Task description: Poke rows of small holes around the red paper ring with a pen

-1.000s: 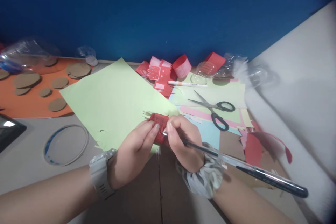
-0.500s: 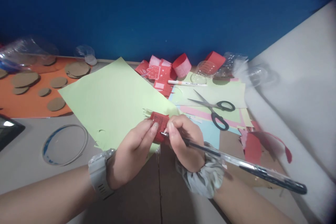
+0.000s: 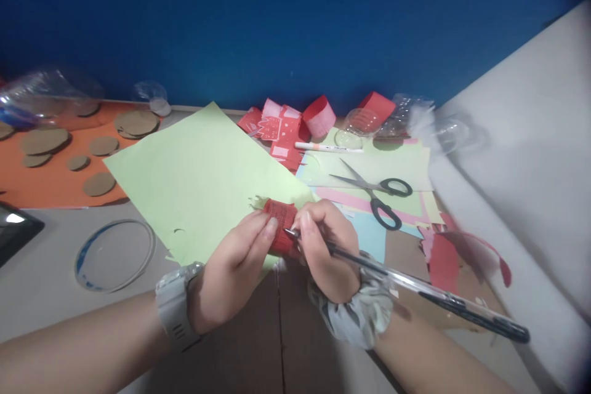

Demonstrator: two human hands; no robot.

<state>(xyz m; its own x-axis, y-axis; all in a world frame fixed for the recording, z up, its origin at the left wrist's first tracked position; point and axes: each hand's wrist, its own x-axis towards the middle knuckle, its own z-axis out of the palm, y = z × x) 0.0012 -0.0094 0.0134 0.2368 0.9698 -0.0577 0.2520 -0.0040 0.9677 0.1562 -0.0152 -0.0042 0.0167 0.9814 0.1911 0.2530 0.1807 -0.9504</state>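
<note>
Your left hand (image 3: 235,258) is closed around a small, curved red piece with dark markings (image 3: 279,218), thumb flat on its face. Your right hand (image 3: 330,252) grips a clear-barrelled ballpoint pen with black fittings (image 3: 429,292), its metal tip at the red piece's surface; whether it touches, you can't tell from here. The red piece is in view over the near right edge of the large pale green paper sheet (image 3: 203,166); whether it rests there is hidden.

As for progress, fine dark lines cover the part by your left thumb, so that area looks worked. The stretch around the pen tip seems less marked and is probably what remains, though your fingers hide some of it.

Beyond the green sheet's far right edge sit a red paper piece with white dots (image 3: 289,129) and a pink-and-red paper ring (image 3: 318,117), both looking already shaped. Right of the sheet, black-handled metal scissors (image 3: 372,188) lie open, set aside. Left of it, brown cardboard discs (image 3: 99,184) lie cut out and unattached.
</note>
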